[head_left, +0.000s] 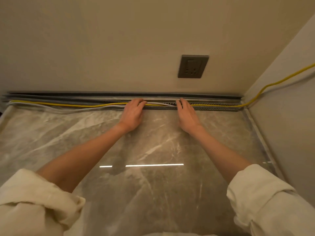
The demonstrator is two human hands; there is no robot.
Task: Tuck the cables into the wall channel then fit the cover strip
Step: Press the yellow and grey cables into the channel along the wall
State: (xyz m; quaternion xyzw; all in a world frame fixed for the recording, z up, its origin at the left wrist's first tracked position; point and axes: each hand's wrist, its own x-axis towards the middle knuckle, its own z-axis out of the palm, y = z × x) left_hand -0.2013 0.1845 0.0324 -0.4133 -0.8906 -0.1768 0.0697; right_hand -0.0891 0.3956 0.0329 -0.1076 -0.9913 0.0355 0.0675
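A grey slotted channel (pixel 214 108) runs along the foot of the wall where it meets the marble surface. A yellow cable (pixel 68 104) and a white cable (pixel 56 109) lie loose in front of it on the left and enter it between my hands. To the right the yellow cable sits inside the channel, then climbs the side wall. My left hand (pixel 132 114) rests palm down with its fingertips curled on the cables. My right hand (pixel 186 114) lies flat with its fingers pressing on the channel. A long grey cover strip (pixel 102 94) lies against the wall behind the channel.
A grey wall socket (pixel 193 66) sits on the wall above my right hand. A side wall (pixel 289 99) closes the right end. The glossy marble surface (pixel 153 150) stretches from the channel toward me. Rolled white sleeves (pixel 34 201) fill the lower corners.
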